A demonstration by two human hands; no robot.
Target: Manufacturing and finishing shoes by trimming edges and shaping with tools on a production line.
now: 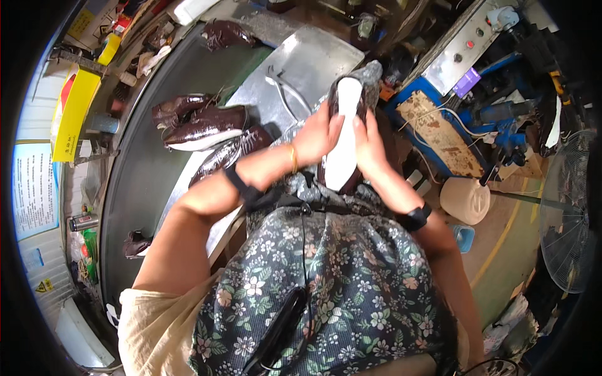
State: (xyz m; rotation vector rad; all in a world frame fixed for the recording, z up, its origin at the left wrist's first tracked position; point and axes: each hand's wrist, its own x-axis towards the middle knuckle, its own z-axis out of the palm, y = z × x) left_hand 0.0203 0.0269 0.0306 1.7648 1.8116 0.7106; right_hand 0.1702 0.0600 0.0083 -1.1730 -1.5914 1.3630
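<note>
A dark brown glossy shoe (339, 91) lies sole up in front of me, with a long white sole piece (342, 153) on its underside. My left hand (316, 139) is at the shoe's left side, its thumb against the white piece and its fingers along the edge. On the opposite side my right hand (371, 145) holds the shoe in the same way, thumb on the sole. Grey crumpled plastic (371, 74) lies under and around the shoe. To the left of my hands is a metal pair of pincers (290, 94).
Several glossy brown shoes (210, 128) lie left, across a metal tray (251, 94) and a dark green conveyor belt (141, 194). A machine's control panel (454, 53) stands at the far right. Below it are a beige plastic container (465, 200) and a large fan (567, 213).
</note>
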